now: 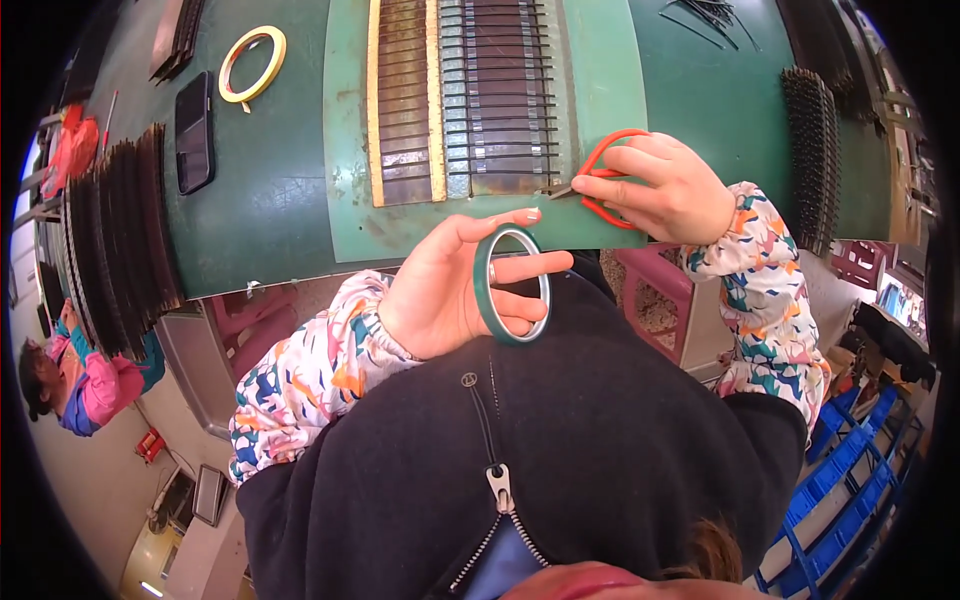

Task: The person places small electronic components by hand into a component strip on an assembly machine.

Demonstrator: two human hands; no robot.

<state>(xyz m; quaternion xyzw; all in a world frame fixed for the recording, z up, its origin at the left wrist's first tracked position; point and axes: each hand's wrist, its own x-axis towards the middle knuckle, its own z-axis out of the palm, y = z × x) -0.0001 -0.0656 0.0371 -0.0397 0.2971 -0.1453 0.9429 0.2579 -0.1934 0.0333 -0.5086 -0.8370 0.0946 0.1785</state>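
My left hand (430,295) holds a roll of green tape (484,285) in front of my chest, with fingers passed through its ring and the thumb stretched toward the board. Red-handled scissors (602,150) are gripped in my right hand (675,190). Their blades point left, at the near right corner of a row of thin black rods (505,110). The rods lie side by side across a dark plate, with shiny bands of tape running over them. Yellowish strips (436,100) border the plate's left part. All this rests on a light green board (610,70).
On the dark green table (260,200) lie a yellow tape roll (278,65) and a black phone (194,135). Stacks of dark comb-like strips stand at the left (120,230) and right (810,150). Loose black rods (712,18) lie far right. Another person (95,385) sits at left.
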